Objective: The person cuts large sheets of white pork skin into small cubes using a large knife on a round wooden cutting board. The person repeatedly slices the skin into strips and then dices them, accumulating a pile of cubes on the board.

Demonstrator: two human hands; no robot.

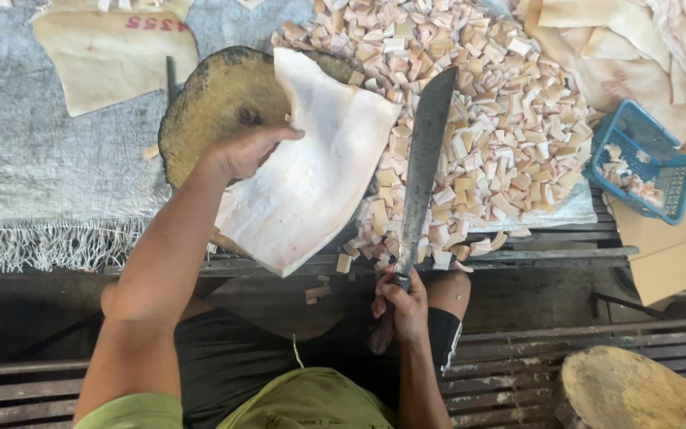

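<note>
blue basket point(643, 163), cut pieces point(502, 103), grey cloth point(33, 159)

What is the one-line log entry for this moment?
left hand: holds white sheet on round block | right hand: grips long knife
</note>
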